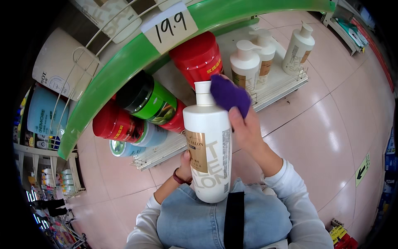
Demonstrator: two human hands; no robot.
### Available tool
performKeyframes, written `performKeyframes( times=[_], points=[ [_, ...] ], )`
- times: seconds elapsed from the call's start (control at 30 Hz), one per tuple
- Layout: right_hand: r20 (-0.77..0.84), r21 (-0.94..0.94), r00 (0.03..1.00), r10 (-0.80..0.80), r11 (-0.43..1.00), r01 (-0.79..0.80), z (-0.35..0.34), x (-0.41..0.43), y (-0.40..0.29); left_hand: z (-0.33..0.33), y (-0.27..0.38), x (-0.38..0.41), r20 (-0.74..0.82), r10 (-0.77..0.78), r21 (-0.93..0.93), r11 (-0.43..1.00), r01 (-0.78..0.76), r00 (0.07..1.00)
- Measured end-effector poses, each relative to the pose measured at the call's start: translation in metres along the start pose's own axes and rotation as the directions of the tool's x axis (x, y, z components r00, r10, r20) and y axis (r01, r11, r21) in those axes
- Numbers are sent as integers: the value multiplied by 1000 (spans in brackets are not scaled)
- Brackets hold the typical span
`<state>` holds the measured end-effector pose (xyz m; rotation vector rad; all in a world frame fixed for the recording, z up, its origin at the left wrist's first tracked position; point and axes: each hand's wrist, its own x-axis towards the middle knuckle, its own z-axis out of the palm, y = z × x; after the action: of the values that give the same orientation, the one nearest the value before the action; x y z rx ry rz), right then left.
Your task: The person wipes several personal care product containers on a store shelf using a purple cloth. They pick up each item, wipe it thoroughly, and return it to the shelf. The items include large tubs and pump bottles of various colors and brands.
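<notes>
A large white plastic pump bottle with a gold label stands tilted in front of my lap. My left hand grips its left side, the thumb showing at the label's edge and the other fingers hidden behind the bottle. Pinched in my right hand is a purple cloth, which lies against the bottle's neck and shoulder. The cloth partly covers the pump top. Behind the bottle, a red-lidded jar stands on the lower shelf.
A green shelf edge with a handwritten price card arches overhead. On the lower shelf stand several white pump bottles, a green jar with a black lid and a red jar. A person is far left.
</notes>
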<state>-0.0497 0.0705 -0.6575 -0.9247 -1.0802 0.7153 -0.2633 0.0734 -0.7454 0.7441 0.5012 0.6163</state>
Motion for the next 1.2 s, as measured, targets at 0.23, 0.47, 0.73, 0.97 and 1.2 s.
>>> performKeyframes(
  times=[0.23, 0.47, 0.73, 0.97, 1.2],
  points=[
    [290, -160, 944, -155, 965, 208, -17, -87, 11, 18, 24, 13, -87, 159, -79, 983, -166, 983],
    [289, 48, 765, 576, 790, -612, -65, -135, 31, -5, 25, 28, -102, 314, 6, 949, -315, 944],
    [670, 612, 424, 609, -130, -780, -22, -104, 20, 5, 1, 18, 108, 398, 218, 884, -413, 911],
    [382, 581, 528, 758, 248, -776, -36, -72, 12, 58, 17, 43, 220, 524, 311, 761, -569, 823],
    [-252, 137, 909, 333, 942, -307, -31, -76, -2, 69, 19, 26, -318, 405, 133, 914, -383, 857]
  ],
)
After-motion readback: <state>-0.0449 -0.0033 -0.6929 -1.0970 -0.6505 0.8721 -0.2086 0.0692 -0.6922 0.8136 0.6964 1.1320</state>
